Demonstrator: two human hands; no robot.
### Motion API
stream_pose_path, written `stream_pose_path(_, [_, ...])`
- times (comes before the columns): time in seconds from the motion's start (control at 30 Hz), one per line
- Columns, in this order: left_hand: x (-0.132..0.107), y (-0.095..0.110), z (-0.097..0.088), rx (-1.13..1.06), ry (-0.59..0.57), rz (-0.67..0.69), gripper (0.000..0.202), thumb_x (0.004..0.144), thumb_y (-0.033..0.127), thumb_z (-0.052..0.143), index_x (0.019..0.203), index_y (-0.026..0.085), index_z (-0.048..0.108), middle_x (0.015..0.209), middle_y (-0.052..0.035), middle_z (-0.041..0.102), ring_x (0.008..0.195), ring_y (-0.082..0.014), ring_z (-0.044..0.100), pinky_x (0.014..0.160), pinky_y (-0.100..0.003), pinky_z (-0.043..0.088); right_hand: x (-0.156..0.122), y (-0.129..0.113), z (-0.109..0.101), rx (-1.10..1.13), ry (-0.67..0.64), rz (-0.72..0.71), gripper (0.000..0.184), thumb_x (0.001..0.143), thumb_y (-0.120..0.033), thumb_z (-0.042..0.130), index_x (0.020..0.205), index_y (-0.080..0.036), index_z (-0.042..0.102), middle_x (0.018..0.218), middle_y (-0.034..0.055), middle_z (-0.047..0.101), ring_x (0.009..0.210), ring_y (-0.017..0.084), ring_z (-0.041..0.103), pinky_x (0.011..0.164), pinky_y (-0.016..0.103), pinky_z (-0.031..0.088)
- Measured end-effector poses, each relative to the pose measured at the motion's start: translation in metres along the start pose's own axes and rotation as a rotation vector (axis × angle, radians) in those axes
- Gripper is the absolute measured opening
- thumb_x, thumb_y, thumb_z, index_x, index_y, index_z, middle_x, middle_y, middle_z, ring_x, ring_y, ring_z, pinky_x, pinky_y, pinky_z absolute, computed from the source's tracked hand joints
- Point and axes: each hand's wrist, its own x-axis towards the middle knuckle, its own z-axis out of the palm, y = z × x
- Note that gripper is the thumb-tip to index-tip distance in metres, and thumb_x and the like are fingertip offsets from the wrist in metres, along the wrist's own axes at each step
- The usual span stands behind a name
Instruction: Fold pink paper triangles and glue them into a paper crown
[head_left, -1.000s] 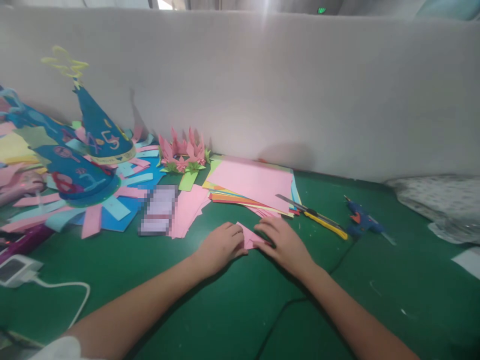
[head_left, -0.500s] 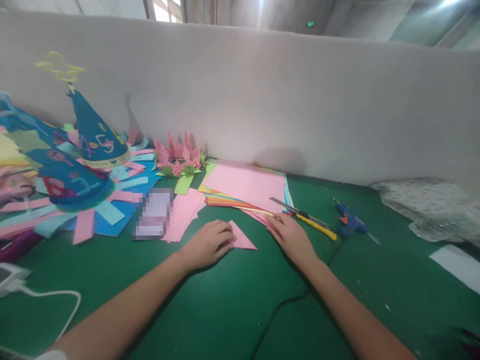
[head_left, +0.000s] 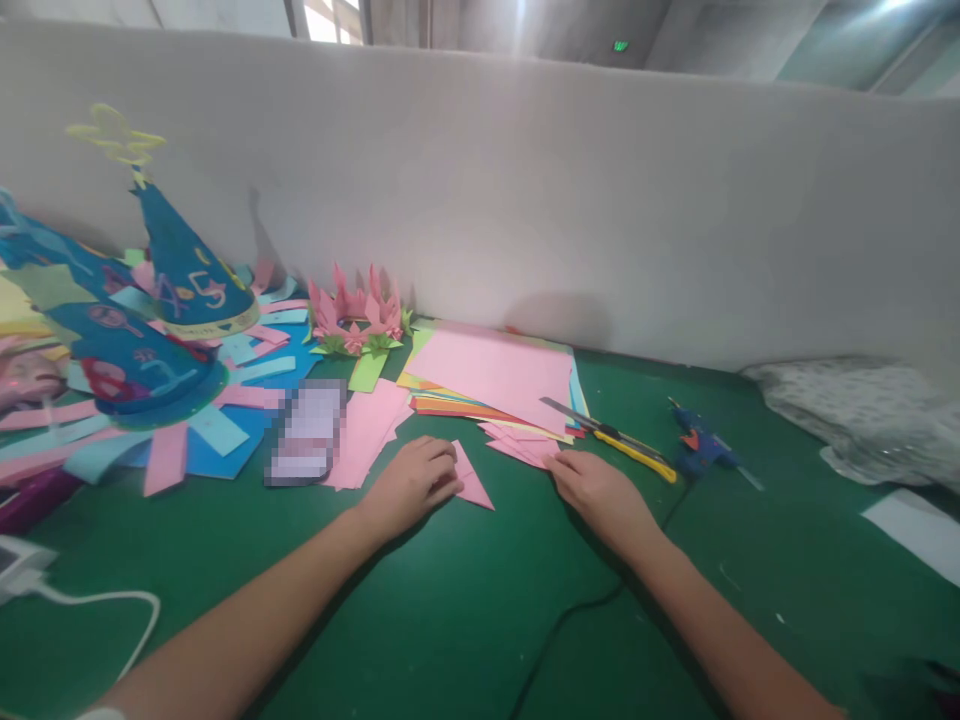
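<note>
The folded pink paper triangle (head_left: 472, 482) is best kept flat, partly under the left hand (head_left: 409, 484), whose grip cannot be told; overlapping pink paper pieces (head_left: 520, 444) are pinched by the right hand (head_left: 596, 492).

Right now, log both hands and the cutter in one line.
left hand: on folded pink paper | right hand: at edge of small pink pieces | yellow cutter: blade over paper stack
</note>
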Motion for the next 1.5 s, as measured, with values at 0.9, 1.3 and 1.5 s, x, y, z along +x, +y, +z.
stream_pose_path(0.9, [0.001,0.015,0.001,-0.074,-0.091,-0.155,0.026,0.084,0.040,0.056,0.102,0.022,0.059,0.101,-0.0059,0.053,0.092,-0.0207,0.049,0.082,-0.036,0.043,-0.034,0.012,-0.025,0.050,0.121,-0.136,0.027,0.090,-0.015,0.043,0.101,-0.020,0.067,0.092,0.0093,0.070,0.081,0.019,0.065,0.068,0.032,0.053])
stream_pose_path(1.3, [0.002,0.016,0.001,-0.095,-0.076,-0.152,0.020,0.083,0.036,0.060,0.095,0.021,0.057,0.098,-0.0041,0.055,0.089,-0.0189,0.048,0.080,-0.033,0.041,-0.053,0.018,-0.024,0.058,0.149,-0.074,0.029,0.091,-0.018,0.042,0.107,-0.025,0.066,0.098,0.0068,0.071,0.087,0.019,0.066,0.075,0.032,0.055])
stream_pose_path(1.5, [0.001,0.015,0.002,-0.104,-0.097,-0.141,0.020,0.084,0.036,0.059,0.097,0.021,0.055,0.100,-0.0037,0.055,0.091,-0.0199,0.047,0.082,-0.034,0.040,-0.042,0.020,-0.042,0.026,0.271,-0.011,0.029,0.092,-0.018,0.044,0.111,-0.024,0.063,0.104,0.0062,0.070,0.095,0.018,0.065,0.086,0.033,0.053])
